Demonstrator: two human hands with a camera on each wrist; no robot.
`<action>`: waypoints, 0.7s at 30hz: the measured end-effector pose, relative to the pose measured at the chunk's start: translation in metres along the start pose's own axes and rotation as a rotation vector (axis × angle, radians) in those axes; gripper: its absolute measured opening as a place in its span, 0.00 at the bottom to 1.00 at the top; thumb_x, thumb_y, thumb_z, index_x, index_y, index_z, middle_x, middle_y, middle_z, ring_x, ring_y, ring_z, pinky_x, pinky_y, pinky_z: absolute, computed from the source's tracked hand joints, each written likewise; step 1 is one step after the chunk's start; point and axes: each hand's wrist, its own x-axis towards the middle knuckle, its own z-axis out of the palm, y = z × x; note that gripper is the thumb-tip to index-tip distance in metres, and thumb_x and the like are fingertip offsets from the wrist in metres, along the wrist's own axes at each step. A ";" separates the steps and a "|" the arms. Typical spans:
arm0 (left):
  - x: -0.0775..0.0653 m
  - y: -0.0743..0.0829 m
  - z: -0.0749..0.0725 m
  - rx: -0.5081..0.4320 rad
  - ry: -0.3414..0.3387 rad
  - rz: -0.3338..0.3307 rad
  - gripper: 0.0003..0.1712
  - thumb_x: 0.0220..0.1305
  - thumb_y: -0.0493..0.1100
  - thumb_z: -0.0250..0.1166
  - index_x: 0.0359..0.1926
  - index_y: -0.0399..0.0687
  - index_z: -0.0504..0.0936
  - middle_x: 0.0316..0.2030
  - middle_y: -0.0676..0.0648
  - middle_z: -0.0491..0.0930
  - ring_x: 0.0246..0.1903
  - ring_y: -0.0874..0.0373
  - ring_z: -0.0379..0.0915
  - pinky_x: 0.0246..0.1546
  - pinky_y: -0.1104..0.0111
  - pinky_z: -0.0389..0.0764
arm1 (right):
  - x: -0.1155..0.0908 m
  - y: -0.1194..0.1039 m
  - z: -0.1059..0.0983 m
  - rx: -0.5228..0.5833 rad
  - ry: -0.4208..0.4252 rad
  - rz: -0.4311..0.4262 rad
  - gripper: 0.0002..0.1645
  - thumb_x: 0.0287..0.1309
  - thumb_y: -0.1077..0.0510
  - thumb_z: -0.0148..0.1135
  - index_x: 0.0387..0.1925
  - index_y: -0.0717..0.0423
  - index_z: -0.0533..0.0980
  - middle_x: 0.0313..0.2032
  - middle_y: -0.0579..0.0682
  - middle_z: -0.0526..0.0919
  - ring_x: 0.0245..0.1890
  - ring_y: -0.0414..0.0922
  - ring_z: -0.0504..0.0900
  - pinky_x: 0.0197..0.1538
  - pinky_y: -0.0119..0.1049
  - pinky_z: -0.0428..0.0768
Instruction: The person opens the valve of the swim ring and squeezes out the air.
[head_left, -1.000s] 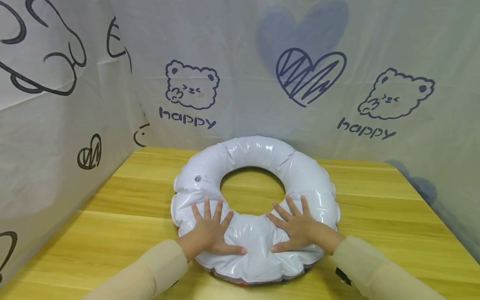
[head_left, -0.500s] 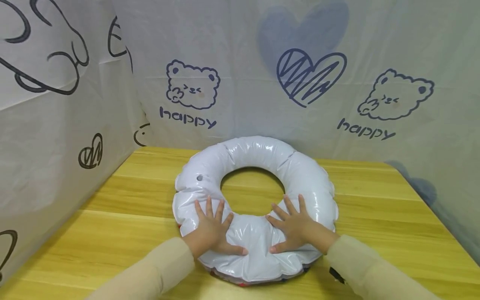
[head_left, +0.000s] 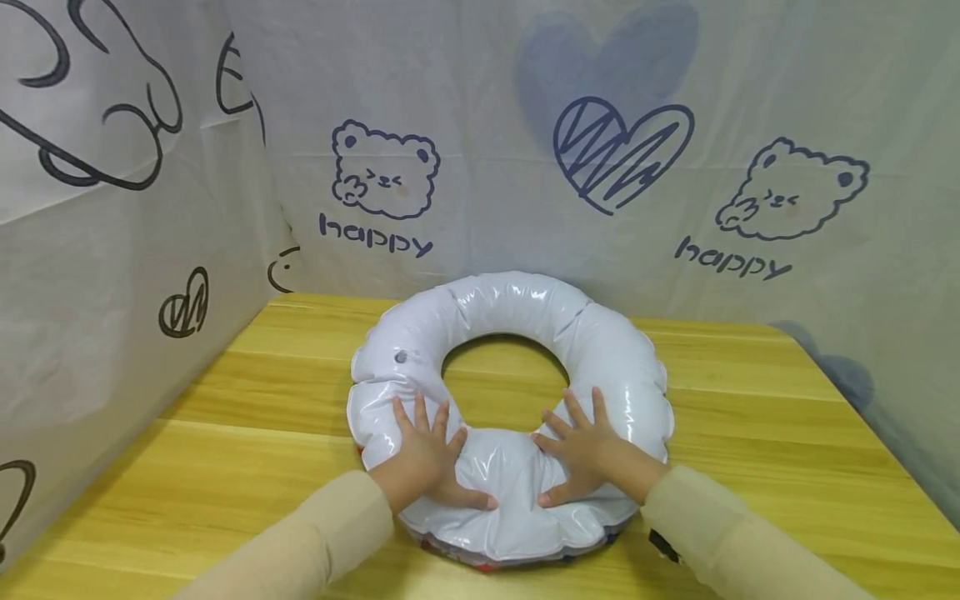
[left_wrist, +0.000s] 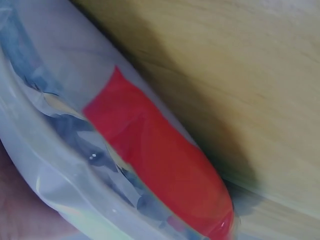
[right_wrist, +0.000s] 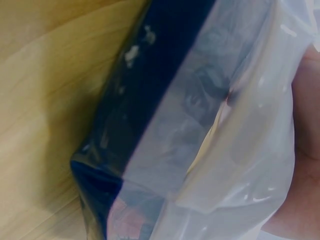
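A white inflatable swim ring [head_left: 517,300] lies flat on the wooden table [head_left: 240,467], with a small round valve [head_left: 401,357] on its upper left. My left hand [head_left: 427,458] presses its near left part, fingers spread and straight. On the near right part, my right hand [head_left: 588,454] presses down the same way, its thumb pointing at the other. Creases run across the vinyl between the two thumbs. In the left wrist view the ring's underside shows a red patch [left_wrist: 160,165]; the right wrist view shows a dark blue band [right_wrist: 145,85] there.
A pale cloth [head_left: 480,192] with drawn bears, hearts and the word "happy" hangs behind the table. Another printed cloth [head_left: 97,275] hangs along the left side. The table's right edge slants away beyond the right forearm.
Both hands stay pressed on the swim ring and have drawn slightly closer together. The ring's sides have come in a little with them.
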 end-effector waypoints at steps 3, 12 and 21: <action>0.000 -0.001 -0.002 -0.019 -0.010 0.011 0.62 0.36 0.89 0.45 0.69 0.60 0.59 0.72 0.40 0.49 0.69 0.29 0.35 0.60 0.31 0.37 | 0.000 0.000 -0.001 0.011 -0.010 0.003 0.53 0.43 0.21 0.53 0.67 0.43 0.61 0.71 0.53 0.55 0.71 0.65 0.39 0.63 0.70 0.33; 0.000 0.002 -0.011 -0.042 -0.067 -0.008 0.62 0.36 0.87 0.48 0.69 0.58 0.58 0.72 0.39 0.47 0.69 0.30 0.32 0.61 0.32 0.34 | 0.002 0.000 -0.005 0.030 -0.033 0.002 0.52 0.43 0.22 0.55 0.66 0.43 0.62 0.70 0.54 0.56 0.71 0.66 0.39 0.63 0.69 0.32; -0.001 0.011 -0.009 0.061 -0.051 -0.053 0.64 0.34 0.88 0.48 0.70 0.59 0.58 0.72 0.39 0.46 0.69 0.31 0.34 0.62 0.34 0.34 | 0.002 -0.008 -0.004 -0.054 -0.008 0.031 0.55 0.39 0.20 0.55 0.65 0.44 0.64 0.69 0.55 0.59 0.70 0.65 0.42 0.64 0.69 0.35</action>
